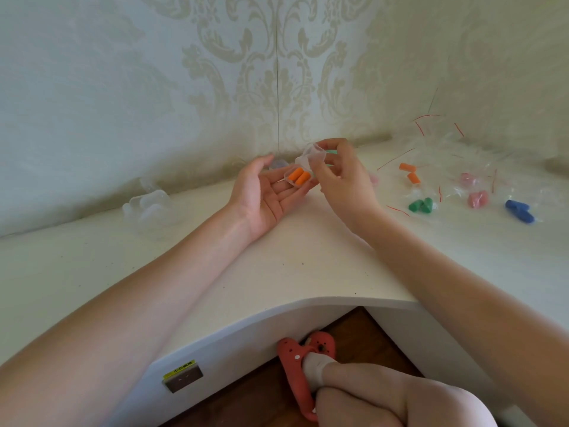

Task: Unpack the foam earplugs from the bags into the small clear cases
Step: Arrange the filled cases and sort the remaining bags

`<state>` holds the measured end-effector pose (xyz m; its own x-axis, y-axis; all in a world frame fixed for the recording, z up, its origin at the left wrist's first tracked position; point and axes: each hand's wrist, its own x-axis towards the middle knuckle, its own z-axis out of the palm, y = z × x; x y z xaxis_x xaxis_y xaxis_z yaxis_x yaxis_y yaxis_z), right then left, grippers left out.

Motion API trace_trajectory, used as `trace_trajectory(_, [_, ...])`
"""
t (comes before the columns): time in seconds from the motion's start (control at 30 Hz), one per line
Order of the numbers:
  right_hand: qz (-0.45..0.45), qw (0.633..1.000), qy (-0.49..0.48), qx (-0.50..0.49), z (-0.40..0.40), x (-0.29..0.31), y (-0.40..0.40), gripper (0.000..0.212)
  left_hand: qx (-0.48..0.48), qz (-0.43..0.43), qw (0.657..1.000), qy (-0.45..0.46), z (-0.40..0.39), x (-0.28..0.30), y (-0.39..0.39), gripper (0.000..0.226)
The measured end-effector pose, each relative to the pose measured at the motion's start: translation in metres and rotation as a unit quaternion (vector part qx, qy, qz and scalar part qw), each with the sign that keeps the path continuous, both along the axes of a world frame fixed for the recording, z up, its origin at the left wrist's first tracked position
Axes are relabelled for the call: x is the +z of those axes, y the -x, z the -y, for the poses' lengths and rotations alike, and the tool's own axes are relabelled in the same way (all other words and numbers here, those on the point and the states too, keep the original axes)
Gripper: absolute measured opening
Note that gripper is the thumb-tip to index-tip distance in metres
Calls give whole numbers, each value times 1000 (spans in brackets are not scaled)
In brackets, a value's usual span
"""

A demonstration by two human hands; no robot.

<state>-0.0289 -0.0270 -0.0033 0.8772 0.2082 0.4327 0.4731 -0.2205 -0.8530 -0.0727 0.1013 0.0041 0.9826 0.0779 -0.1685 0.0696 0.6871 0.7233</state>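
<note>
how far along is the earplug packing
Early on. In hand: an open clear case on the left hand holds two orange earplugs; the right hand pinches its lid. Left: bagged orange, green, pink and blue earplugs, plus unfilled cases.

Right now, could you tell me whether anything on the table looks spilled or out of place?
Nothing stands out. The open clear case with two orange earplugs sits in the left hand, its lid held by the right hand. Bagged earplugs lie loosely scattered at right.
</note>
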Motion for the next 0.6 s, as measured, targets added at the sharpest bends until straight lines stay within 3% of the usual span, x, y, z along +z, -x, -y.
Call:
trace_trajectory(0.1, [45, 998, 30, 25, -1, -2, -1, 19, -4, 9, 1000, 0, -2, -1, -1, 44])
trace_trajectory(0.17, [47, 996, 59, 37, -2, -6, -3, 23, 4, 21, 999, -48, 0, -4, -2, 27])
trace_trajectory(0.3, [30, 999, 27, 30, -1, -5, -5, 11, 4, 56, 990, -126, 5, -6, -2, 18])
trace_trajectory(0.37, [19, 999, 24, 26, 2, -4, -5, 14, 5, 64, 987, -148, 4, -6, -2, 13])
trace_trajectory(0.6, [43, 996, 51, 65, 0, -6, -7, 23, 61, 57, 976, -202, 9, -10, -4, 40])
